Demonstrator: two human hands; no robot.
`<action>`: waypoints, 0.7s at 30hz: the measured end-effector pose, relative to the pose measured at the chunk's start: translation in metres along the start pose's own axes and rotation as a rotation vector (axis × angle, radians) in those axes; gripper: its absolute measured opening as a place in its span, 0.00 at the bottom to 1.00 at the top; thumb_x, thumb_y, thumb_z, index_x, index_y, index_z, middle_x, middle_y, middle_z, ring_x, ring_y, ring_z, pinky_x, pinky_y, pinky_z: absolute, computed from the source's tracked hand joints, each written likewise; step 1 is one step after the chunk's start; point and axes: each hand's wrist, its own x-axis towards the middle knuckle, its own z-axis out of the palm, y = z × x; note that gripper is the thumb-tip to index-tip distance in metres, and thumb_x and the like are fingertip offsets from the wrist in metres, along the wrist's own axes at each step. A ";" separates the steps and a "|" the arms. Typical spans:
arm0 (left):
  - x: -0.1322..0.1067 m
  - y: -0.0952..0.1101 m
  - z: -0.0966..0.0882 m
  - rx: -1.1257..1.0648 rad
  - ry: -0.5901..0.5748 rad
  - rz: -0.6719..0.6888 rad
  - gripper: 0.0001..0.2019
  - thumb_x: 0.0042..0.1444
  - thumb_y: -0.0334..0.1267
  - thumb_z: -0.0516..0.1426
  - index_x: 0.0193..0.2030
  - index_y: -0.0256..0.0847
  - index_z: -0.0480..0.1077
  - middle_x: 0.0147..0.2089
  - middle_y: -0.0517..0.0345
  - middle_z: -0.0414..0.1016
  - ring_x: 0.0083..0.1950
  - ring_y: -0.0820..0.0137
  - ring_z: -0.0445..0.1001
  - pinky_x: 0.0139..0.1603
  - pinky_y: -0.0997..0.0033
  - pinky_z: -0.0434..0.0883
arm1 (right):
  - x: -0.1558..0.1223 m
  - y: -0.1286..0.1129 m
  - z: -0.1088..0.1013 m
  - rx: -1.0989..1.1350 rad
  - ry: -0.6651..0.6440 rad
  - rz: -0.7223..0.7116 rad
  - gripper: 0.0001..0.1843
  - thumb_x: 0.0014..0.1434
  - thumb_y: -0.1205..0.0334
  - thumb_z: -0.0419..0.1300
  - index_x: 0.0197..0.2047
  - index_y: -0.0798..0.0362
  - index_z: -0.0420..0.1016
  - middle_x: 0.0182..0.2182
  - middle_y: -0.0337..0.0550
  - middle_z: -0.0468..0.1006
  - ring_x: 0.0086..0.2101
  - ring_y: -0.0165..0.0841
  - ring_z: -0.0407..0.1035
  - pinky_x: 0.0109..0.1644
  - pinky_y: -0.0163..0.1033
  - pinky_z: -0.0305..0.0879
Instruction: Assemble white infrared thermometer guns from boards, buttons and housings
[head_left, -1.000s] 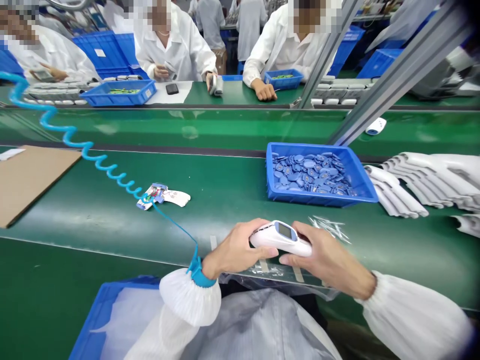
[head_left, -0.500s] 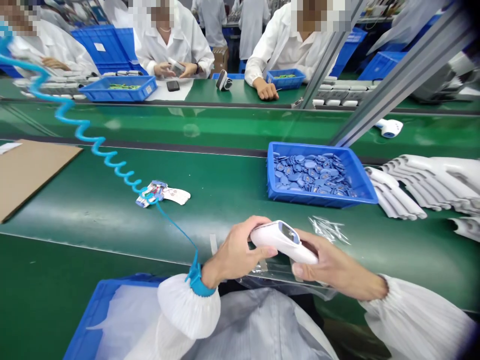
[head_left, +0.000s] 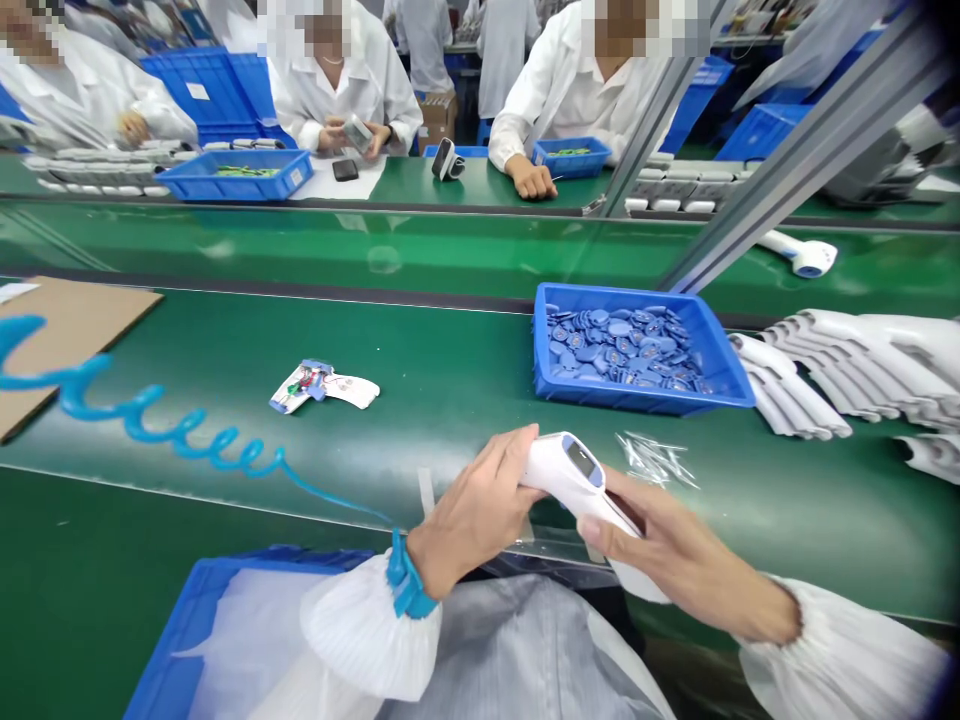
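A white infrared thermometer (head_left: 559, 470) with a small dark display in a blue frame is held in front of my body. My left hand (head_left: 480, 505) wraps round its head end, and my right hand (head_left: 660, 540) grips its handle, thumb on top. The handle's side shows a dark gap, partly covered by my right fingers. To the left lies an opened thermometer half (head_left: 322, 387) with wires and a board showing. Just beyond my right hand is a small pile of thin, shiny pieces (head_left: 656, 458). A blue wrist strap (head_left: 407, 580) circles my left wrist.
A blue bin (head_left: 645, 405) of blue oval pieces stands behind my hands. White handle shells (head_left: 795, 390) are stacked at the right. The coiled blue cord (head_left: 172, 435) crosses the left bench; cardboard (head_left: 90, 310) lies beyond. Another thermometer (head_left: 814, 258) is on the far belt. Co-workers sit opposite.
The thermometer has turned so its display faces me more, and my left hand has rolled over its head end. The coiled cord has swung down toward me. The far thermometer has shifted right.
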 end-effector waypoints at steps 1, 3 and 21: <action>0.002 0.002 -0.004 -0.042 -0.072 -0.032 0.23 0.65 0.45 0.57 0.64 0.40 0.62 0.59 0.47 0.73 0.58 0.60 0.72 0.58 0.61 0.71 | 0.001 -0.001 -0.001 -0.073 -0.023 -0.036 0.17 0.63 0.48 0.59 0.52 0.46 0.73 0.38 0.41 0.72 0.35 0.34 0.65 0.37 0.39 0.63; 0.008 0.008 -0.011 -0.089 -0.180 -0.132 0.20 0.60 0.53 0.60 0.51 0.42 0.70 0.43 0.56 0.79 0.42 0.65 0.77 0.42 0.68 0.73 | 0.007 -0.007 0.000 -0.147 0.027 -0.121 0.16 0.65 0.49 0.58 0.50 0.47 0.74 0.45 0.43 0.73 0.41 0.35 0.68 0.42 0.39 0.65; 0.028 0.016 0.007 0.082 -0.123 -0.087 0.11 0.57 0.38 0.55 0.46 0.38 0.70 0.37 0.51 0.81 0.32 0.60 0.79 0.30 0.66 0.70 | 0.068 -0.025 0.043 -0.727 0.973 -0.398 0.27 0.69 0.58 0.53 0.18 0.51 0.52 0.16 0.34 0.57 0.19 0.25 0.52 0.27 0.38 0.47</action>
